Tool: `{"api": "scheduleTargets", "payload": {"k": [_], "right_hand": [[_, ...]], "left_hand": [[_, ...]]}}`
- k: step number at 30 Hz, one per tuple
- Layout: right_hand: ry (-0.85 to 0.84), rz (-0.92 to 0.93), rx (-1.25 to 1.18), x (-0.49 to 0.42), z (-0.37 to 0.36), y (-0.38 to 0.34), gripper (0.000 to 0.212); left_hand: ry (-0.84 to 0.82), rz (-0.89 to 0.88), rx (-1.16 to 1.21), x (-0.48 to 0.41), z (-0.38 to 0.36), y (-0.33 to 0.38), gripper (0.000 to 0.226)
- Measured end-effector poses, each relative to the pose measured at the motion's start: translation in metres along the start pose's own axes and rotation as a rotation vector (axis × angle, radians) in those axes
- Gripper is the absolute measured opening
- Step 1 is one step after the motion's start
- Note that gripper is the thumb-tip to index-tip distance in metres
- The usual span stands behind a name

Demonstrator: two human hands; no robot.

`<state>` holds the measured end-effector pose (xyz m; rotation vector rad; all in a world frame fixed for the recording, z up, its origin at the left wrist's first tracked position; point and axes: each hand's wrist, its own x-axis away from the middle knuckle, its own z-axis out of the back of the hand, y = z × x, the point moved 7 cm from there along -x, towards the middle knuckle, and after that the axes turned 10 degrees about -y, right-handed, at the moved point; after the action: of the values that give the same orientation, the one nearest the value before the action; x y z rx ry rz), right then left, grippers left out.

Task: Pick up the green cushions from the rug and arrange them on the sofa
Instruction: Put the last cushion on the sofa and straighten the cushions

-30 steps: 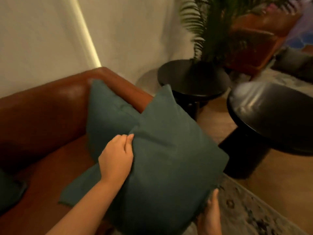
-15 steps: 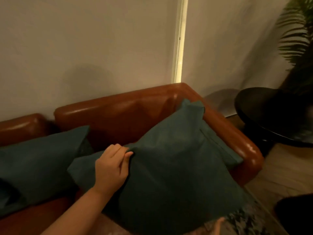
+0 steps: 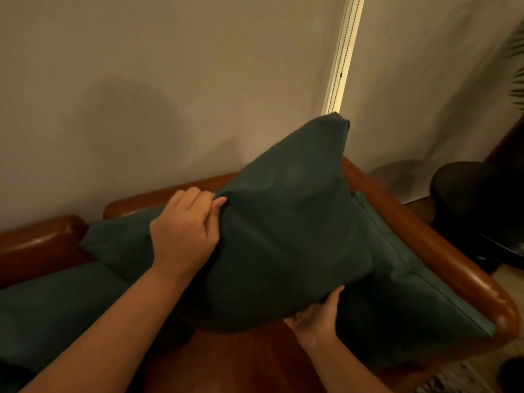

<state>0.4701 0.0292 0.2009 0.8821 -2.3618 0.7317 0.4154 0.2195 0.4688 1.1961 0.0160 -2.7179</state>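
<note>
A dark green cushion (image 3: 286,236) is held up over the seat of the brown leather sofa (image 3: 425,242), one corner pointing up at the wall. My left hand (image 3: 184,234) grips its upper left edge. My right hand (image 3: 317,316) holds it from underneath at the lower edge. A second green cushion (image 3: 411,302) leans against the sofa's right armrest behind the held one. A third green cushion (image 3: 56,313) lies on the seat at the left, partly under my left forearm.
A round black side table (image 3: 482,205) stands right of the sofa's armrest. Palm leaves (image 3: 517,69) show at the right edge. A patterned rug (image 3: 448,381) peeks in at the bottom right. A pale curtain (image 3: 170,80) hangs behind the sofa.
The cushion has been lifted higher and tilted upright above the seat. My right hand has come into view under its lower edge. The view has shifted left and closer.
</note>
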Motion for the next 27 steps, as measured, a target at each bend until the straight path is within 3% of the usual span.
{"api": "scheduleTargets", "payload": {"k": [4, 12, 19, 23, 25, 27], "right_hand": [[-0.087, -0.027, 0.081, -0.037, -0.043, -0.002, 0.088], [-0.134, -0.212, 0.166, -0.114, -0.073, -0.008, 0.091], [-0.066, -0.33, 0.284, -0.177, -0.042, 0.007, 0.089], [0.09, -0.124, 0.32, -0.202, -0.018, -0.007, 0.069], [0.222, 0.151, 0.578, -0.199, -0.015, -0.034, 0.065], [0.225, 0.402, 0.931, -0.194, -0.033, -0.06, 0.071]], "left_hand": [[0.061, 0.026, -0.04, -0.022, -0.006, -0.028, 0.038], [-0.044, 0.06, -0.154, -0.055, -0.069, -0.037, 0.041], [-0.302, 0.042, -0.177, -0.047, -0.188, -0.025, 0.036], [-0.408, -0.054, -0.212, -0.019, -0.257, -0.009, 0.034], [-0.414, -0.042, -0.179, -0.014, -0.278, -0.016, 0.033], [-0.417, -0.004, -0.184, -0.012, -0.292, -0.03, 0.033]]}}
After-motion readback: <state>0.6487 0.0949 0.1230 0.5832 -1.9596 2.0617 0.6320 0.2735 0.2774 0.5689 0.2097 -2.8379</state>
